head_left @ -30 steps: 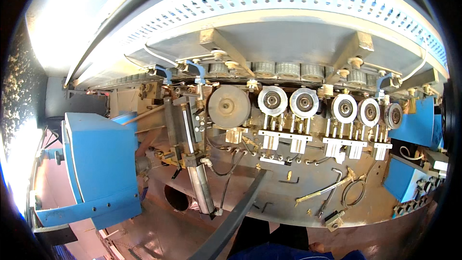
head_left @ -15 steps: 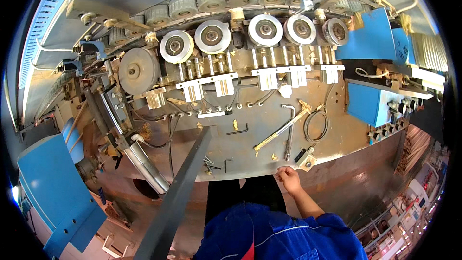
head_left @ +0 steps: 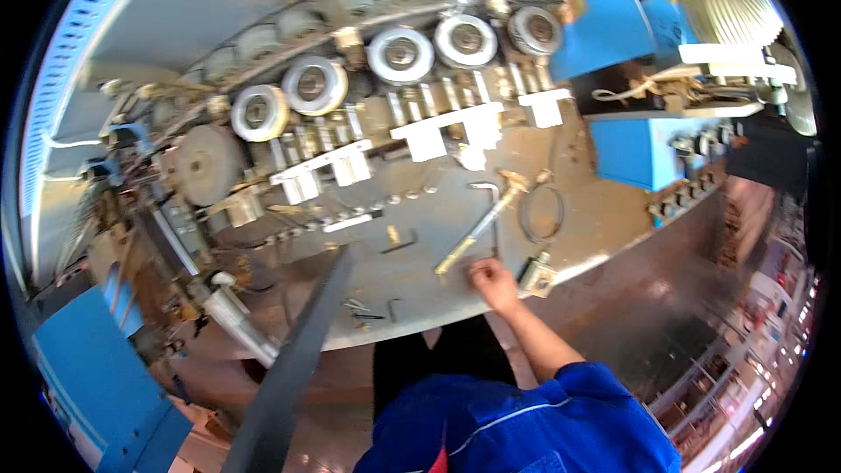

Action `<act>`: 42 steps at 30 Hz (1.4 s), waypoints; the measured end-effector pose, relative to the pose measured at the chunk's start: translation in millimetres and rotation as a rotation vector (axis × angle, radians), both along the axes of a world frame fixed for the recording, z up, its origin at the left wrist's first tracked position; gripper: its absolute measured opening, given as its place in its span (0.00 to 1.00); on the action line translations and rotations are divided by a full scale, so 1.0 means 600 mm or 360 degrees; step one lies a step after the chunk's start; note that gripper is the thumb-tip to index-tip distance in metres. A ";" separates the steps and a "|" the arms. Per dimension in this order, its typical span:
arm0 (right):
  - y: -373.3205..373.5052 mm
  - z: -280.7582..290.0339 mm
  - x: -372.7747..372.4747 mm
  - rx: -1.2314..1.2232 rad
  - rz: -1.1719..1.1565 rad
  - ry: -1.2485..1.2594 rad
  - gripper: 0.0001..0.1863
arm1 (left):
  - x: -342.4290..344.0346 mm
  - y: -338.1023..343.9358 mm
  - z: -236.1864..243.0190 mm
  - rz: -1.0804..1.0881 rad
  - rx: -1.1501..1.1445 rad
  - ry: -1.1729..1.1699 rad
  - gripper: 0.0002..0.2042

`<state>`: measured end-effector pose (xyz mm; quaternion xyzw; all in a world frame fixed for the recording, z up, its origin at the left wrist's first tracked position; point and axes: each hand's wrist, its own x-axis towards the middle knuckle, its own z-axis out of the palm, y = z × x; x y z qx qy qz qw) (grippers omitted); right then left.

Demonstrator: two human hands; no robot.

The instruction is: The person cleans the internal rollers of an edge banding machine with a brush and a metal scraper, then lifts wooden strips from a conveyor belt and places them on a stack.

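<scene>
The right grip [head_left: 493, 285] is curled at the near end of a bent wrench [head_left: 496, 226], which lies toward 12 o'clock; whether it holds anything, I cannot tell. A metal block [head_left: 538, 277] sits at 3, a coiled cable [head_left: 559, 219] at 1, loose on the tabletop [head_left: 583, 241], presumably for easy reach.

We see a stained metal bench [head_left: 583, 223], its near edge rounded. Towards its middle lies a hex key [head_left: 401, 245], a yellowish scrap [head_left: 393, 234] just beside it and a white stick [head_left: 349, 222] farther back. To their right we find a slanting rod [head_left: 479, 227], then a bent wrench [head_left: 496, 219] and a looped cable [head_left: 544, 239]. Near the front edge are a block [head_left: 537, 275] on the right and, well apart leftward, a smaller hex key [head_left: 392, 308] beside loose screws [head_left: 356, 304].
</scene>
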<state>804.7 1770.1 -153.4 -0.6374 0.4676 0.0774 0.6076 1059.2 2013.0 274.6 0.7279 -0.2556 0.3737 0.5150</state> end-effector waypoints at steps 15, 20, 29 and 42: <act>-0.009 0.004 0.141 -0.0691 0.0088 0.0590 0.18 | 0.017 -0.006 -0.008 -0.0275 -0.0181 0.0030 0.33; -0.001 -0.003 0.103 -0.0391 -0.0150 0.0144 0.10 | 0.004 0.005 -0.014 -0.0355 -0.0196 0.0047 0.33; 0.062 0.095 0.036 -0.0559 0.0171 -0.0276 0.09 | 0.095 0.062 0.004 -0.1806 -0.0444 0.0821 0.29; 0.094 0.206 0.119 -0.0419 0.0393 -0.0412 0.06 | 0.504 0.143 -0.240 0.0963 0.0558 0.1032 0.21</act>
